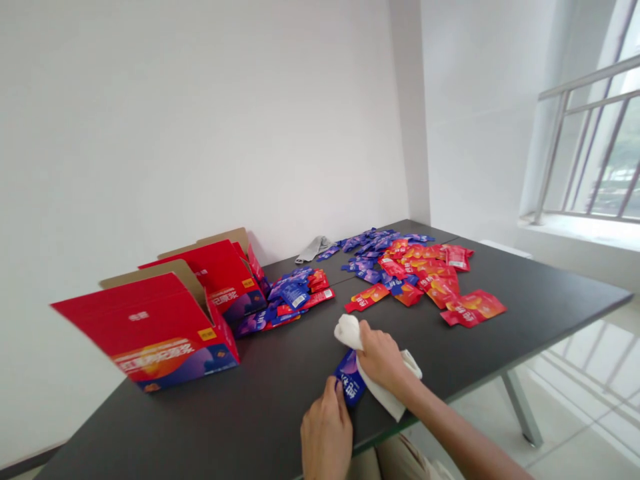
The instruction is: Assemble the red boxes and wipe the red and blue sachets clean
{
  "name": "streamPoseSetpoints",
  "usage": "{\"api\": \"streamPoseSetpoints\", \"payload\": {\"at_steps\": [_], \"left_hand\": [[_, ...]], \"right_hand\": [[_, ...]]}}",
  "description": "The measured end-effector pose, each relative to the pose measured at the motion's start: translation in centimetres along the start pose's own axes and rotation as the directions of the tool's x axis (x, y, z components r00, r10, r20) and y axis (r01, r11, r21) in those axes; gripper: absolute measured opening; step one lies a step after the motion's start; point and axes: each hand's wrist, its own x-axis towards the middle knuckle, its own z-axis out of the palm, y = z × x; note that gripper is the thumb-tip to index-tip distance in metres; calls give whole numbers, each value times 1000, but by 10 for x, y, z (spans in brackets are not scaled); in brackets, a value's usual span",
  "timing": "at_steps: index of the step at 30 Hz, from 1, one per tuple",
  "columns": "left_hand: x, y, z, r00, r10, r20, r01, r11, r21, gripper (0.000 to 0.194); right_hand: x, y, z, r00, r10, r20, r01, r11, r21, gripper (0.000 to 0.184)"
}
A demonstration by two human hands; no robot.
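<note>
Right grip (381,357) clutches cloth (384,399) against blue sachet (351,380)

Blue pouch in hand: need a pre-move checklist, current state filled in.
1. Left hand on the blue pouch: ok, fingers at its near end; whether pinching or pressing, cannot tell.
2. White cloth secured: ok, bunched in the right hand.
3. Pouch face fully visible: not ok, cloth and right hand hide part of it.
4. Loose red pouches clear of both hands: ok, they lie apart, farther back on the table.
5. Near red box open: ok, flaps raised.
6. Contents of that box: cannot tell, its walls hide the inside.
</note>
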Motion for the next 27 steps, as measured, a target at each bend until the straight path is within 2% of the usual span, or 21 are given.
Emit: {"api": "streamPoseSetpoints", "payload": {"at_steps": [3,4,8,9,12,13,14,17,18,22,26,27], "left_hand": [[0,0,1,1000,9,15,-9,1000,12,34],[-1,0,1,1000,10,13,-10,1000,17,34],[-1,2,1,1000,24,-1,-24,999,49,34],[-1,2,1,1000,26,5,-27,998,55,34],[-2,1,2,999,34,25,-36,997,65,33],[-2,1,2,999,36,27,-38,997,72,34],[-2,1,2,999,37,25,-39,996,83,34],[-3,2,2,999,40,20,-42,992,120,33],[-3,3,2,999,37,21,-40,991,129,33],[-3,7,0,999,12,42,-17,994,112,32],[-3,8,-2,999,16,46,-21,994,106,32],[-3,8,-1,999,16,44,-21,994,108,32]], "right_hand": [[0,0,-2,977,-202,68,198,978,58,29],[1,1,-2,976,-203,76,199,978,56,29],[9,6,-7,999,-11,41,12,1000,-22,29],[9,7,-8,999,-24,44,25,1000,-17,28],[7,5,-8,973,-212,89,210,977,32,26],[6,4,-8,966,-242,93,241,970,28,27],[6,4,-8,968,-236,88,236,972,9,28],[8,3,-9,993,-104,53,107,992,-67,29],[8,3,-9,994,-98,55,102,992,-70,28],[7,2,-11,970,-208,123,212,977,-25,25],[7,8,-11,995,-74,71,79,994,-73,26],[7,9,-11,995,-73,70,78,994,-72,26]]}}
